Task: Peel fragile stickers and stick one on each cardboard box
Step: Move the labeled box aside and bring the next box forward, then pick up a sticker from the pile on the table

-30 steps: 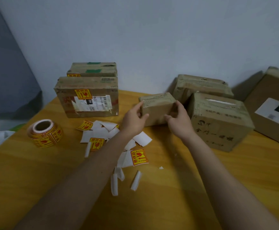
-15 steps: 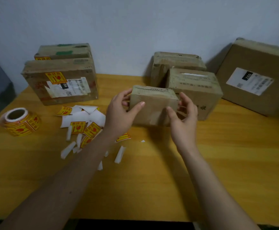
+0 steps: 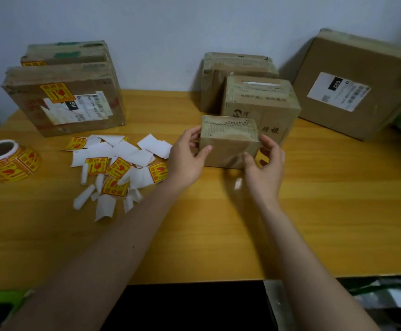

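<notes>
A small plain cardboard box [image 3: 228,146] stands on the wooden table [image 3: 314,211] near the middle. My left hand [image 3: 185,158] grips its left side and my right hand [image 3: 265,163] grips its right side. To the left lie several yellow-and-red fragile stickers [image 3: 117,167] mixed with white backing scraps [image 3: 127,151]. A roll of the same stickers [image 3: 8,161] lies at the far left. A box at the back left [image 3: 63,101] carries a fragile sticker; another box [image 3: 68,52] stands behind it.
Two taped boxes [image 3: 259,101] stand right behind the small box, touching each other. A large box with a white shipping label [image 3: 352,84] leans at the back right. The table's front edge runs below my forearms. A green object [image 3: 1,299] sits at the bottom left.
Both hands have drawn the small box away from the two boxes behind it, toward me, and set it on the table. The camera has tilted down and right.
</notes>
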